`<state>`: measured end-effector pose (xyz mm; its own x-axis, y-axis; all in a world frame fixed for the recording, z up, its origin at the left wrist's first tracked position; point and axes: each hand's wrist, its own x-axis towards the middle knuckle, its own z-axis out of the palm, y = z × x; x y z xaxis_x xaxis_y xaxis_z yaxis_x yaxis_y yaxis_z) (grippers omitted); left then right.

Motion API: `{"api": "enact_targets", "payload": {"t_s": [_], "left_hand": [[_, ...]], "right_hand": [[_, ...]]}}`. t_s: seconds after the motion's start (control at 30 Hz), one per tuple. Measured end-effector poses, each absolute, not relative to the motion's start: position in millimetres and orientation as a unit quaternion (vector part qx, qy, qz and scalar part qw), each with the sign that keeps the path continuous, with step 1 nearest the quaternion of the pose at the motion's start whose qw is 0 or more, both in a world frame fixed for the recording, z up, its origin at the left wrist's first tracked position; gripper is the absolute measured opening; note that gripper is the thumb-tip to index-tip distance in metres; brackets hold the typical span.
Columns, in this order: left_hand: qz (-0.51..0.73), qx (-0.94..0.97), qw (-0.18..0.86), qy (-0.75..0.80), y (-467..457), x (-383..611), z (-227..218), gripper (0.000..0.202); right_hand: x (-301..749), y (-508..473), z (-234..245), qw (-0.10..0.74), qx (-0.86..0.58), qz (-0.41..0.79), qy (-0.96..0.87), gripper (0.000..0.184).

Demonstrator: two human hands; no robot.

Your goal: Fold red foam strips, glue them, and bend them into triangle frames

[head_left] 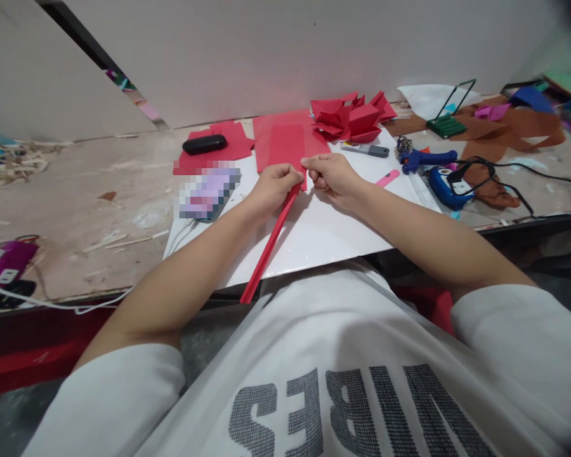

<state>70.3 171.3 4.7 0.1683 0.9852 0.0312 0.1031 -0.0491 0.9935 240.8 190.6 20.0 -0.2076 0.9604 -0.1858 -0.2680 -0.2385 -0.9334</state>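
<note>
- One long red strip (272,246) hangs over the white board (330,231) on the counter (137,168), its upper end between the two hands
- The left grip (276,185) is pinched on the red strip near that upper end, thumb against fingers
- The right grip (335,179) has its fingertips drawn together just beside the same end; whether they pinch any of it, I cannot tell
- The long axis runs aslant from the left grip, down and leftward toward the white shirt (333,317), with the lower end past the front edge of the white board
- Most of the length lies nearer the left grip and its forearm; the right grip is near the upper end only
- Beyond the fingertips lie red sheets (288,143), with folded red pieces (349,120) farther right, near a grey-handled cutter (378,151)
</note>
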Motion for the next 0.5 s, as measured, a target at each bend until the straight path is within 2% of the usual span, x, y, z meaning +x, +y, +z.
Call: {"api": "enact_targets", "payload": {"t_s": [0.5], "left_hand": [[0.422, 0.575, 0.509, 0.481, 167, 69, 6, 0.021]], "right_hand": [[257, 218, 18, 0.566, -0.418, 0.631, -0.327, 0.048]]}}
